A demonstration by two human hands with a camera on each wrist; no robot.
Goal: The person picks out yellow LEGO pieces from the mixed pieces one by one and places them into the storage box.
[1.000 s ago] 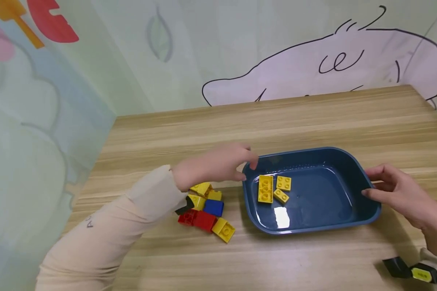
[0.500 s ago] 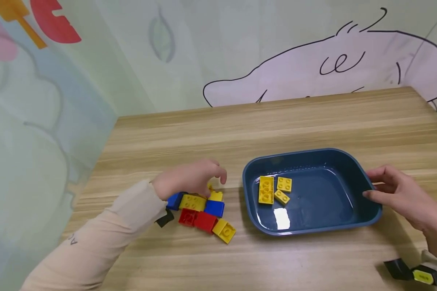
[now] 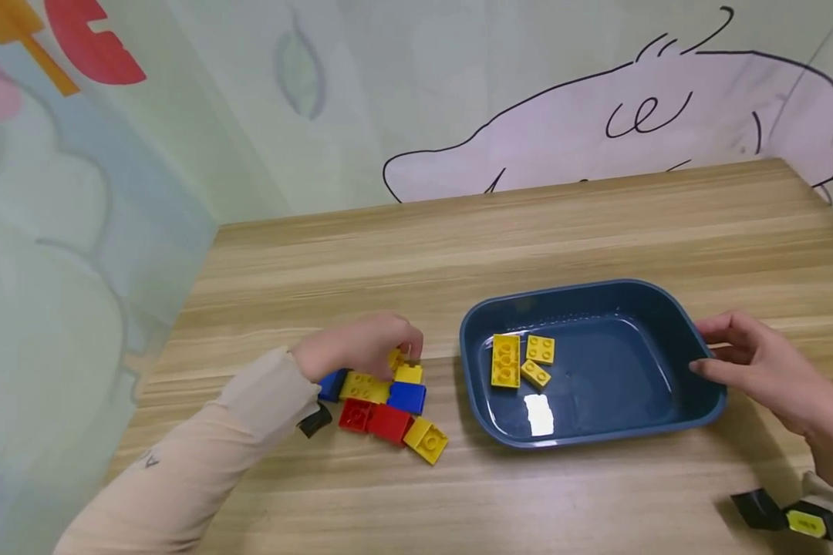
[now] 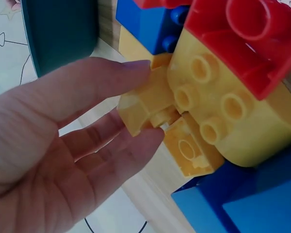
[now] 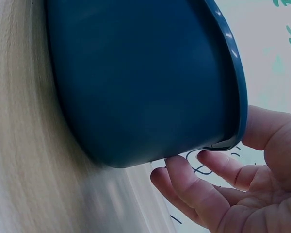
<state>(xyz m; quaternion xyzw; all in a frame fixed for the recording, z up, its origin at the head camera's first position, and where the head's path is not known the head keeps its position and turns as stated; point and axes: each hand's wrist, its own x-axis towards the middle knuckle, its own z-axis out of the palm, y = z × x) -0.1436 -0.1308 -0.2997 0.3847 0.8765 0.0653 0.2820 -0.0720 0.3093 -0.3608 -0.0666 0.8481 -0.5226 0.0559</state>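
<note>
My left hand [image 3: 361,344] is at the far side of a pile of toy building bricks. In the left wrist view its thumb and fingers pinch a small yellow brick [image 4: 148,94]. Right beside that lie a larger studded yellow brick [image 4: 208,92] and another small yellow one [image 4: 191,148]. My right hand [image 3: 767,370] holds the right end of a dark blue plastic basin [image 3: 611,378], thumb on the rim and fingers against the outer wall. Inside, toward the left, are three yellow bricks, the largest [image 3: 506,361] showing its hollow underside.
Near the left hand lie a blue brick [image 3: 407,398], red bricks [image 3: 391,424] and a hollow-side-up yellow brick [image 3: 426,440]. Another blue brick [image 3: 331,385] sits by the left cuff. The wooden table [image 3: 527,501] meets painted walls at the back and left.
My left hand has moved left and down from the basin's left rim to the brick pile, and its fingers have closed on a small yellow brick. The right hand stays at the basin.
</note>
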